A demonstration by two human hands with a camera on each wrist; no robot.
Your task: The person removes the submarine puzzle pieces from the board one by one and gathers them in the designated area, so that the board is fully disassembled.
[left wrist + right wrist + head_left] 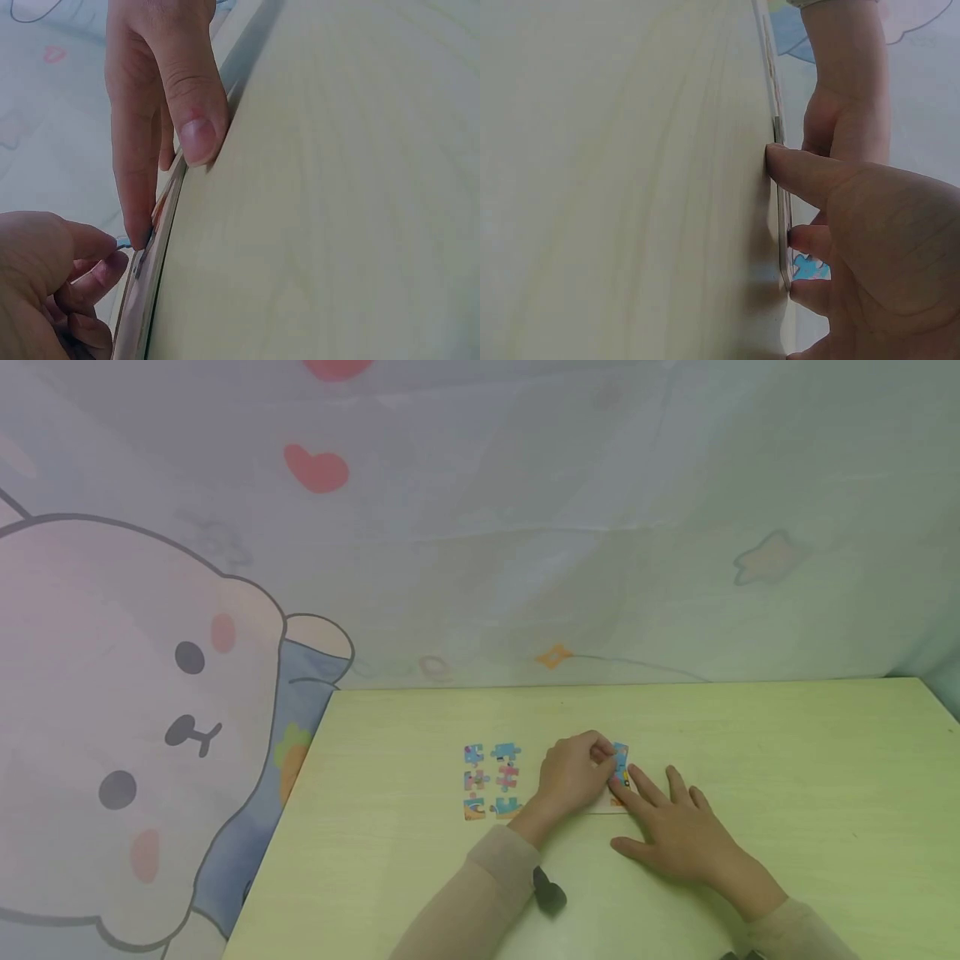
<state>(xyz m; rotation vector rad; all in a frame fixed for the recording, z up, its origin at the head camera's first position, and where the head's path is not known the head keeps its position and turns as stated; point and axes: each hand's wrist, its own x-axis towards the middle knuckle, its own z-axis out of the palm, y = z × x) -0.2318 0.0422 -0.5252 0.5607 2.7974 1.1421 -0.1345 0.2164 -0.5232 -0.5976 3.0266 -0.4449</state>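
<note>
My left hand [573, 774] pinches a small blue jigsaw piece [124, 242] between thumb and finger, over a thin pale board [600, 807]. Along the board's right side runs a strip of joined puzzle pieces [622, 762], blue at the top and orange at the bottom. My right hand [678, 833] is spread, its index fingertip touching this strip and its thumb down on the table. From the right wrist, the blue piece [808, 266] shows beyond the fingers of my right hand [892, 247]. My left hand hides much of the board.
Left of the board, several loose jigsaw pieces [476, 779] lie in two columns on the pale wooden table [390, 860]. A cloth backdrop [525, 527] printed with a cartoon bear hangs behind and at the left of the table.
</note>
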